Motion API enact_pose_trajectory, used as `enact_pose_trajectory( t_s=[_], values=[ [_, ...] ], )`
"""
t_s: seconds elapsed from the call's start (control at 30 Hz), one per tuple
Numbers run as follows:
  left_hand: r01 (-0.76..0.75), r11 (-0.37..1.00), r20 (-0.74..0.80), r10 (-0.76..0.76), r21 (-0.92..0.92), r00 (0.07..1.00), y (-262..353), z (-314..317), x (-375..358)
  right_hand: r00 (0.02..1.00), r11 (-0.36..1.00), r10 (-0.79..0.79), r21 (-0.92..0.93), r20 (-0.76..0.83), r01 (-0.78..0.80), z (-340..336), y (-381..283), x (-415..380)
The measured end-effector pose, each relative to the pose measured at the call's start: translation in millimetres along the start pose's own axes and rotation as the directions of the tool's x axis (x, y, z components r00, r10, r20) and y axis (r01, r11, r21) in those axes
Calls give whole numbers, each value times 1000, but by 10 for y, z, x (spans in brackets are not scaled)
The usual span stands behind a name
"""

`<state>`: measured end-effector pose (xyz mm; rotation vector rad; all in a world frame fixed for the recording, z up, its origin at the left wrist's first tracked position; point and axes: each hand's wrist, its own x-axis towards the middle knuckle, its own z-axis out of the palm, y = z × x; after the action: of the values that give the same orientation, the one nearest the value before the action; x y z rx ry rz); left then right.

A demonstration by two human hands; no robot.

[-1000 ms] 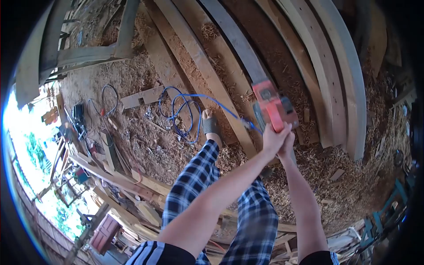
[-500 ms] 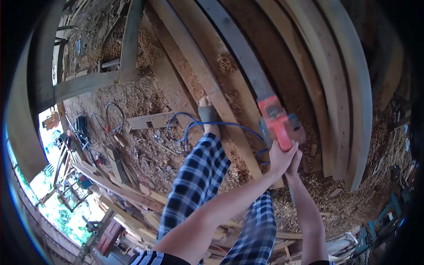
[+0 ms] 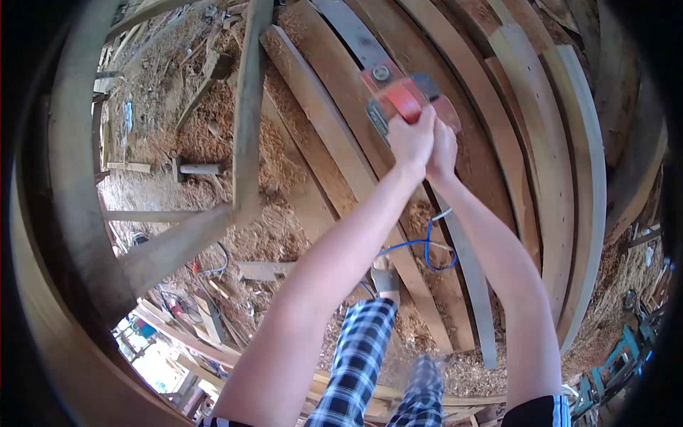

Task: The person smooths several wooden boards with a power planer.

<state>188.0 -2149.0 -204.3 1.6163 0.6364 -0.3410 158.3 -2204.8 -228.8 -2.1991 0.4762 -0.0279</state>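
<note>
A red and dark power planer (image 3: pixel 388 89) rests on a long greyish plank (image 3: pixel 356 35) near the top centre. My left hand (image 3: pixel 413 142) is closed round its red handle. Beside it, my right hand (image 3: pixel 442 149) is closed too, pressed close to my left hand at the rear of the tool; its fingertips are partly hidden. Behind the hands the same plank (image 3: pixel 466 263) shows a smooth grey face. A blue cord (image 3: pixel 429 245) loops over the boards below the tool.
Several long timbers (image 3: pixel 548 142) lie side by side to the right. A wooden frame (image 3: pixel 245 121) stands at the left. A hammer (image 3: pixel 199 169) lies among wood shavings. My foot (image 3: pixel 385 277) is between boards near the cord.
Both hands and the planer have moved forward along the plank, toward the top of the view. My arms are stretched further out, and the view has shifted.
</note>
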Motion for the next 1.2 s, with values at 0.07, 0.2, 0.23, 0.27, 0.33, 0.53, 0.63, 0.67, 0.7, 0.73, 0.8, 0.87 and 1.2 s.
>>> enact_pose_trajectory(
  t_s=[0.07, 0.2, 0.23, 0.27, 0.33, 0.53, 0.63, 0.67, 0.7, 0.73, 0.8, 0.87, 1.2],
  values=[
    [-66, 996, 8, 67, -56, 998, 227, -57, 476, 989, 990, -112, -96, -91, 104, 191, -263, 373],
    [-180, 965, 62, 195, -193, 979, 646, -100, 1309, 982, 980, -144, -157, -126, 123, 502, -640, 1080],
    [-213, 957, 42, 225, -195, 973, 802, -101, 1426, 988, 982, -124, -153, -95, 109, 521, -781, 1246],
    [-246, 949, 25, 256, -198, 966, 926, -94, 1561, 992, 984, -104, -151, -66, 93, 549, -893, 1406],
    [-332, 941, 55, 335, -62, 941, 945, -73, 2218, 981, 971, -171, -185, -92, 152, 705, -964, 1720],
    [-78, 996, 128, 82, -39, 988, 1230, -124, 2566, 1000, 996, -2, -93, 7, 3, 914, -1058, 2175],
    [-122, 988, 21, 120, 93, 993, 1071, -163, 2403, 991, 985, -118, -133, -66, 109, 967, -861, 1959],
    [-207, 978, 54, 207, 0, 977, 940, -164, 2163, 974, 952, -222, -229, -49, 205, 888, -755, 1809],
    [-242, 968, 47, 246, -69, 968, 849, -197, 1778, 985, 963, -171, -210, -1, 167, 793, -720, 1636],
    [-279, 950, 35, 287, -141, 957, 804, -184, 1456, 991, 972, -124, -197, 48, 131, 630, -737, 1391],
    [-158, 986, 37, 160, -49, 986, 470, -122, 1076, 994, 988, -107, -109, -8, 106, 334, -605, 863],
    [-60, 992, 3, 60, 110, 998, 309, -92, 419, 991, 993, -114, -41, -63, 112, 203, -213, 403],
    [-15, 977, -29, 22, 213, 999, -1371, 242, -2213, 999, 997, 36, -61, 7, -35, -508, 1816, -2198]
  ],
)
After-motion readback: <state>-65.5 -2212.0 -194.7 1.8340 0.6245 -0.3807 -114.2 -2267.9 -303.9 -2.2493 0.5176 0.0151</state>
